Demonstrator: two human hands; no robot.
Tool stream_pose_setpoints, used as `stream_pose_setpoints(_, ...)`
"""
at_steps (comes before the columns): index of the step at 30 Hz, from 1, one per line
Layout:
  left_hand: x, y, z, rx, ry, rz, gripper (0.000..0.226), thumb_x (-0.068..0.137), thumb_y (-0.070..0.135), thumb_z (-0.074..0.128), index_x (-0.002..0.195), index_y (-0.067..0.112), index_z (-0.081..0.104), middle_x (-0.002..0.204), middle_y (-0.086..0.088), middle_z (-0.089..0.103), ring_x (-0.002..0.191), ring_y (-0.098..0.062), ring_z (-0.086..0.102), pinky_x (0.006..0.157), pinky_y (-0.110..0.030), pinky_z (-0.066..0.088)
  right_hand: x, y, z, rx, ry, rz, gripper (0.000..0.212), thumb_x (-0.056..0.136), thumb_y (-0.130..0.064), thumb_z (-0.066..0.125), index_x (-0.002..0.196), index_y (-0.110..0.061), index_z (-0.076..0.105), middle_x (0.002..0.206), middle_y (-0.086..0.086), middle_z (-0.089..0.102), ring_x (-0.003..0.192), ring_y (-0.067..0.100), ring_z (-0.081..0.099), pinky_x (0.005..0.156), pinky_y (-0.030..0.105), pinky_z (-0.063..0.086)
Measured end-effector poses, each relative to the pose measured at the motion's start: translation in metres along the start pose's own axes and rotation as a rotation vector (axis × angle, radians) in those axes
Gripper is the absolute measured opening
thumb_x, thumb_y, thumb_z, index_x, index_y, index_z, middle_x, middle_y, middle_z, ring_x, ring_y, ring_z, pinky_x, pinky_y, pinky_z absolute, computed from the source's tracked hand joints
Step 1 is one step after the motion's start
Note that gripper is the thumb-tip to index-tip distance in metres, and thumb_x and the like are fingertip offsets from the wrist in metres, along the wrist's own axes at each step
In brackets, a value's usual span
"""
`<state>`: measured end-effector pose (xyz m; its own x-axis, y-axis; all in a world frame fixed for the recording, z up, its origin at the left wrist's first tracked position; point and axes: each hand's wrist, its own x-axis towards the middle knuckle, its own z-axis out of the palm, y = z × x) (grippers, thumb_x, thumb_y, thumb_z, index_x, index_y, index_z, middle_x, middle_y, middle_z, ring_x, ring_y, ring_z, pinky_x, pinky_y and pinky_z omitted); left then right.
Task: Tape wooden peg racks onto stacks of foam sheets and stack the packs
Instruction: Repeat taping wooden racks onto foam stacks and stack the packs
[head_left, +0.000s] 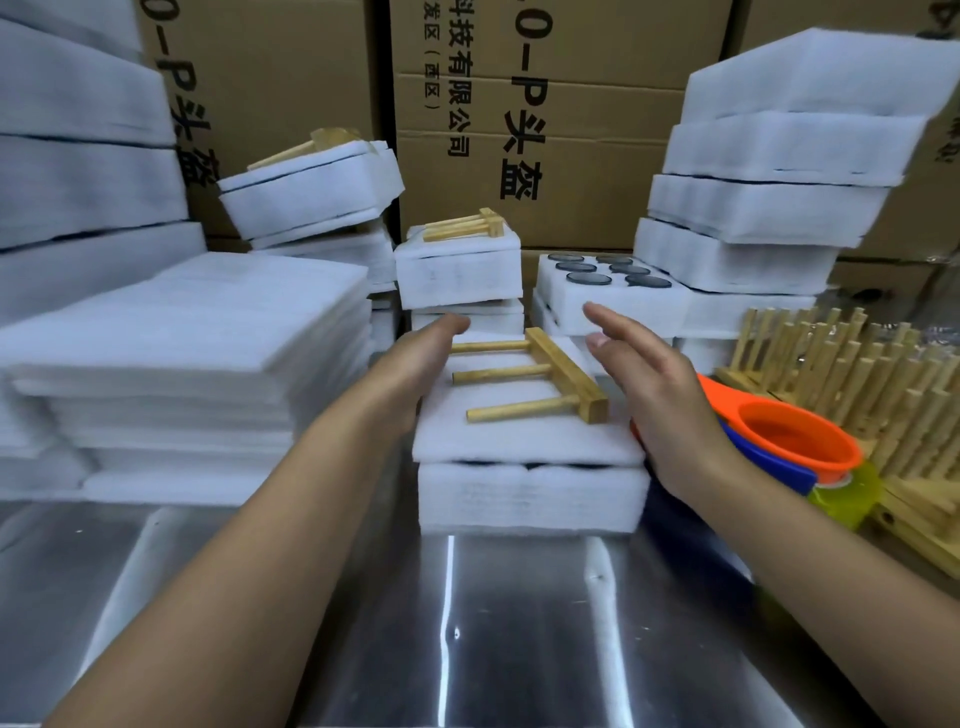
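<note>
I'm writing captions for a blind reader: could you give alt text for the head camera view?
The left hand and right hand, both open, flank a stack of white foam sheets on a metal table, with a three-peg wooden rack lying flat on top. Around it are more foam piles, cardboard boxes behind, and coloured tape rolls and spare racks at the right.

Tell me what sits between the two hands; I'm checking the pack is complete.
In the head view, a three-peg wooden rack lies flat atop the foam stack, between the left hand and the right hand.
</note>
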<state>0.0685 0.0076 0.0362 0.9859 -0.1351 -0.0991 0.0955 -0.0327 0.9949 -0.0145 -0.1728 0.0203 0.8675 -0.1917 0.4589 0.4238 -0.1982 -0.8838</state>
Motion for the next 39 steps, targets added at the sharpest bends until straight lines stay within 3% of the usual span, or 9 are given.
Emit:
stream_pose_setpoints(3, -0.001, -0.001, 0.002, 0.031, -0.039, -0.01, 0.032, 0.084, 0.042, 0.059, 0.103, 0.017, 0.063, 0.093, -0.008, 0.072, 0.081, -0.027, 0.07, 0.08, -0.04, 0.056, 0.008, 0.008, -0.005, 0.107, 0.01, 0.285, 0.04, 0.089, -0.036, 0.059, 0.129, -0.032, 0.055, 0.123, -0.021, 0.055, 0.112, -0.005, 0.05, 0.101, 0.023, 0.037)
stream_pose_setpoints(6, -0.004, -0.002, 0.005, 0.1, -0.039, -0.009, 0.03, 0.082, 0.042, 0.06, 0.098, 0.017, 0.064, 0.098, -0.011, 0.071, 0.087, -0.03, 0.068, 0.087, -0.045, 0.054, 0.009, 0.014, -0.004, 0.134, -0.051, 0.426, 0.025, 0.091, -0.034, 0.057, 0.114, -0.026, 0.061, 0.131, -0.001, 0.059, 0.112, 0.011, 0.06, 0.092, 0.029, 0.047)
stream_pose_setpoints(10, -0.007, -0.002, 0.008, 0.14, -0.031, -0.024, 0.036, 0.08, 0.045, 0.06, 0.102, 0.017, 0.063, 0.102, -0.012, 0.069, 0.09, -0.031, 0.067, 0.088, -0.048, 0.053, 0.008, 0.011, -0.002, 0.124, 0.013, 0.448, 0.063, 0.088, -0.028, 0.06, 0.146, -0.024, 0.035, 0.144, -0.005, 0.045, 0.119, 0.014, 0.054, 0.081, 0.024, 0.048)
stream_pose_setpoints(17, -0.01, 0.001, 0.011, 0.225, -0.027, -0.029, 0.062, 0.059, 0.054, 0.058, 0.109, 0.019, 0.062, 0.103, -0.008, 0.068, 0.089, -0.03, 0.067, 0.088, -0.044, 0.053, 0.003, 0.004, 0.001, -0.031, 0.009, 0.397, 0.044, 0.09, -0.024, 0.057, 0.134, -0.027, 0.049, 0.146, -0.009, 0.042, 0.126, 0.012, 0.047, 0.108, 0.032, 0.038)
stream_pose_setpoints(23, -0.007, -0.003, 0.008, 0.3, -0.017, -0.017, 0.07, 0.059, 0.06, 0.054, 0.116, 0.022, 0.059, 0.11, -0.006, 0.065, 0.097, -0.029, 0.064, 0.092, -0.043, 0.05, -0.003, -0.001, 0.003, -0.092, -0.052, 0.383, 0.056, 0.094, -0.028, 0.053, 0.147, -0.022, 0.036, 0.149, -0.009, 0.037, 0.134, 0.011, 0.039, 0.115, 0.031, 0.028)
stream_pose_setpoints(26, -0.002, -0.005, 0.008, 0.342, -0.011, -0.007, 0.063, 0.069, 0.06, 0.054, 0.119, 0.022, 0.057, 0.108, -0.002, 0.062, 0.095, -0.024, 0.062, 0.089, -0.038, 0.051, -0.005, -0.002, 0.005, -0.113, -0.082, 0.377, 0.055, 0.095, -0.029, 0.051, 0.147, -0.022, 0.035, 0.151, -0.008, 0.036, 0.136, 0.011, 0.036, 0.116, 0.032, 0.026)
stream_pose_setpoints(29, 0.001, -0.007, 0.012, 0.459, 0.026, 0.046, 0.049, 0.086, 0.054, 0.049, 0.121, 0.02, 0.05, 0.087, 0.008, 0.05, 0.078, -0.01, 0.052, 0.063, -0.025, 0.041, -0.005, -0.002, 0.004, -0.131, -0.092, 0.362, 0.052, 0.095, -0.03, 0.05, 0.146, -0.026, 0.038, 0.148, -0.012, 0.038, 0.135, 0.009, 0.037, 0.116, 0.032, 0.026)
stream_pose_setpoints(34, 0.001, -0.006, 0.016, 0.604, 0.071, 0.072, 0.053, 0.086, 0.054, 0.048, 0.124, 0.017, 0.051, 0.081, 0.009, 0.048, 0.07, -0.007, 0.048, 0.052, -0.025, 0.031, -0.007, -0.004, 0.007, -0.192, -0.196, 0.253, 0.037, 0.091, -0.029, 0.058, 0.124, -0.046, 0.055, 0.119, -0.026, 0.054, 0.107, -0.004, 0.051, 0.089, 0.014, 0.039)
stream_pose_setpoints(39, 0.001, -0.008, 0.014, 0.611, 0.069, 0.071, 0.053, 0.085, 0.057, 0.048, 0.122, 0.019, 0.051, 0.083, 0.01, 0.048, 0.072, -0.007, 0.05, 0.054, -0.026, 0.033, -0.008, -0.002, 0.008, -0.254, -0.151, 0.218, 0.004, 0.085, -0.031, 0.064, 0.083, -0.034, 0.064, 0.087, -0.016, 0.059, 0.077, 0.003, 0.051, 0.067, 0.021, 0.037)
